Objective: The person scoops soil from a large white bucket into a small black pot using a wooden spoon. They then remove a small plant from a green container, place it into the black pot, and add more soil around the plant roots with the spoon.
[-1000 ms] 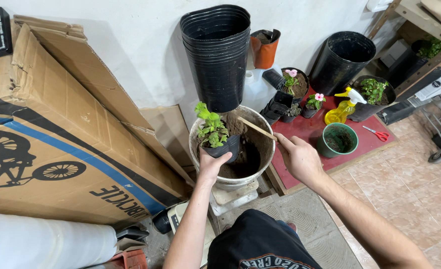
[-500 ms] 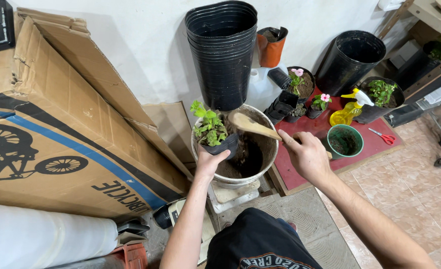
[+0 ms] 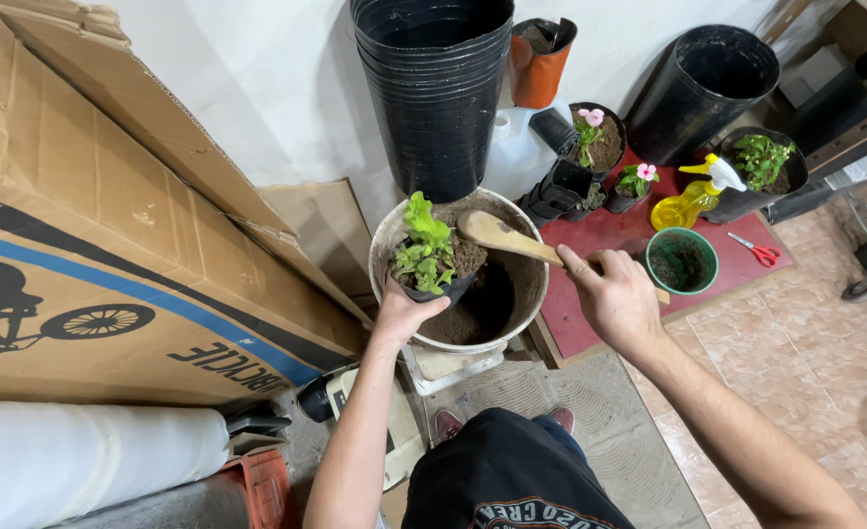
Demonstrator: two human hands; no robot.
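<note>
Gripping a small black seedling pot (image 3: 432, 282) over the soil bucket (image 3: 386, 245), the left hand (image 3: 406, 312) steadies it — the right hand (image 3: 618, 299) clasps a wooden spoon (image 3: 500, 235), its bowl just right of the pot.

A stack of black pots (image 3: 433, 93) is seen beyond the grips. A green pot (image 3: 681, 261), yellow spray bottle (image 3: 686, 204) and red scissors (image 3: 759, 251) are noted right of them; a cardboard box (image 3: 110, 245) left.

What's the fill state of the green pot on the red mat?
Nearly empty: the green pot stands upright, its inner wall bare, only some dark soil at the bottom.
</note>
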